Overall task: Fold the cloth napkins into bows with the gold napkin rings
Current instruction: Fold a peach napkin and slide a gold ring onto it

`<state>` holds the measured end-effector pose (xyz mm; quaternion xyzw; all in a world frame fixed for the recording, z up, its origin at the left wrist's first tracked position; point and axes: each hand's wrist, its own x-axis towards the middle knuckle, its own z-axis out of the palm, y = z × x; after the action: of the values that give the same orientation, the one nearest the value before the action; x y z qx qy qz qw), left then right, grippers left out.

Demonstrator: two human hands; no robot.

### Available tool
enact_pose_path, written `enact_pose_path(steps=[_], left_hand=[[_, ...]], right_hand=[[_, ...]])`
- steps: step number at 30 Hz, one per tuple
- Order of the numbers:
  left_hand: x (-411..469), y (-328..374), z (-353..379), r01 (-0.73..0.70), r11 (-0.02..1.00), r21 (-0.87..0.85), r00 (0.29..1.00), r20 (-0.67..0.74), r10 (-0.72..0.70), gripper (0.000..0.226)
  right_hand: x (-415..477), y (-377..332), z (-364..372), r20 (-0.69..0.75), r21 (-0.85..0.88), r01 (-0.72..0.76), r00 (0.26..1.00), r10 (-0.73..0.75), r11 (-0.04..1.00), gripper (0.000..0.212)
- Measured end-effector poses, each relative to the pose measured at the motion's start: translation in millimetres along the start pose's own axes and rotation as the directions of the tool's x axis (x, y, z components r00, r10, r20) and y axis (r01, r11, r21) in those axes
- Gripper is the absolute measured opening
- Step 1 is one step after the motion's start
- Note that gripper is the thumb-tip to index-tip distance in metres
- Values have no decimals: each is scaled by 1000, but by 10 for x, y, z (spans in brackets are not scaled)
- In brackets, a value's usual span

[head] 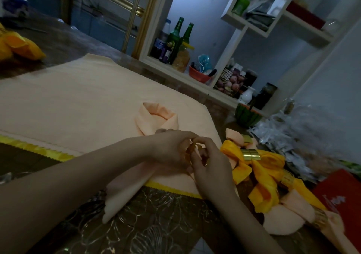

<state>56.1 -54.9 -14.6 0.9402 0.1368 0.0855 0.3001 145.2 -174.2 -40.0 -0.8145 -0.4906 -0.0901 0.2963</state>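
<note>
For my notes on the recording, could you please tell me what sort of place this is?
Likely a home dining or pantry corner, though I cannot be sure: white shelves hold green bottles and a vase, and the table carries finished napkin bows with gold rings.

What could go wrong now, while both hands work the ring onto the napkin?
1. Only fingertips of the left hand and right hand pinch the ring; it may slip and the folds may open.
2. The napkin's loose tail lies under the left wrist; a moving arm could drag it.
3. The finished bows lie close beside the right hand; a nudge might scatter them.
</note>
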Motion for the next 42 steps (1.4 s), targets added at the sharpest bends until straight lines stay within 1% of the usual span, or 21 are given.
enact_pose_path(steps=[3, 5, 9, 13, 16, 18, 20, 21, 23, 25, 27, 28, 30, 33, 35, 37, 40, 42], left_hand=[[39, -48, 35, -33, 996, -87, 999, -22, 31, 58], [60, -47, 50, -73, 992, -99, 997, -40, 70, 62], [98, -26, 118, -149, 985, 86, 982, -104, 157, 65], [93, -80, 133, -193, 976, 99, 968, -146, 206, 60], [106, -94, 105, -230, 962, 144, 945, -201, 256, 56], [113, -95, 103, -252, 940, 230, 924, -233, 304, 53], [116, -92, 124, -263, 904, 337, 908, -230, 350, 50], [117, -89, 130, -262, 890, 373, 906, -223, 360, 48], [121, -83, 150, -262, 885, 385, 902, -229, 367, 44], [125, -89, 148, -253, 898, 361, 896, -263, 358, 42], [128, -101, 134, -237, 923, 302, 894, -304, 329, 43], [127, -101, 127, -232, 935, 268, 893, -322, 314, 43], [119, -91, 112, -241, 943, 231, 887, -343, 310, 42], [122, -96, 134, -230, 924, 305, 898, -299, 322, 40], [127, -100, 157, -213, 924, 319, 906, -290, 309, 38], [129, -98, 165, -200, 940, 276, 906, -313, 285, 35], [110, -136, 156, -172, 959, 224, 913, -329, 240, 33], [100, -202, 154, -135, 971, 196, 913, -355, 199, 33]], right_hand=[[26, 29, -15, 48, 92, -61, 997, 56, 994, 27], [36, 44, -22, 51, 119, -73, 996, 68, 990, 24], [38, 67, 1, 28, 122, -64, 998, 61, 990, 25], [46, 75, 10, -1, 114, -70, 997, 71, 991, 24], [28, 43, 5, -73, 66, -46, 996, 50, 997, 17], [10, 25, 49, -118, 84, -59, 991, 69, 995, 15], [1, 42, 103, -145, 130, -53, 987, 72, 990, 16], [11, 61, 116, -154, 106, -37, 987, 53, 994, 18], [14, 87, 106, -155, 16, -18, 988, 20, 1000, 19], [15, 64, 73, -226, -45, 41, 973, -50, 998, 17], [17, 35, 69, -343, -89, 129, 927, -152, 988, 7], [20, 37, 81, -385, -104, 164, 903, -192, 981, 6], [24, 69, 105, -428, -98, 202, 875, -225, 974, 12], [22, 79, 117, -436, -21, 161, 887, -154, 987, 10], [19, 79, 121, -439, 15, 134, 891, -114, 991, 10], [26, 73, 110, -454, -34, 165, 876, -162, 986, 12], [47, 82, 80, -455, -184, 254, 834, -312, 949, 19], [53, 73, 71, -449, -195, 274, 829, -334, 942, 20]])
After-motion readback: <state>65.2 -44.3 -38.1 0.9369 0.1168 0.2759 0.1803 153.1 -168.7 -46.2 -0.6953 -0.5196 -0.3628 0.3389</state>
